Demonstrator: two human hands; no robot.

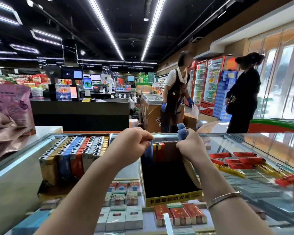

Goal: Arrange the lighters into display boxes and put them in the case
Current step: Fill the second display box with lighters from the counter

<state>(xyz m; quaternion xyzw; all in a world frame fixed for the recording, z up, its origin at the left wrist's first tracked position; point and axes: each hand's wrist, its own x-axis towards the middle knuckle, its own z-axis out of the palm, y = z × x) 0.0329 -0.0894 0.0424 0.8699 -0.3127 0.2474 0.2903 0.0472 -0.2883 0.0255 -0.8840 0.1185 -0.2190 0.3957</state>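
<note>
A blue lighter (148, 150) is pinched by the left hand (131, 145) at the far-left corner of the near-empty display box (172, 195) on the glass desk (244, 189). More blue lighters (182, 132) are gripped in right hand (190, 146) fingers. Red lighters (239, 161) lie loose to the right.

In the centre of the frame the display box (172, 197) is black inside, with a yellow front strip carrying black lettering. At its far end stand a blue lighter (148, 152), a yellow lighter (154, 150) and a red lighter (160, 150). The right hand (191, 145) holds blue lighters (182, 132). At left, the full box (71, 153) shows rows of gold, blue, red and grey lighters with silver tops. At right, loose lighters (244, 161) on the glass are red and yellow. Lower centre, the packs under the glass (180, 216) are red with gold marks; others are white. A purple bag (10, 106) sits at upper left.
</note>
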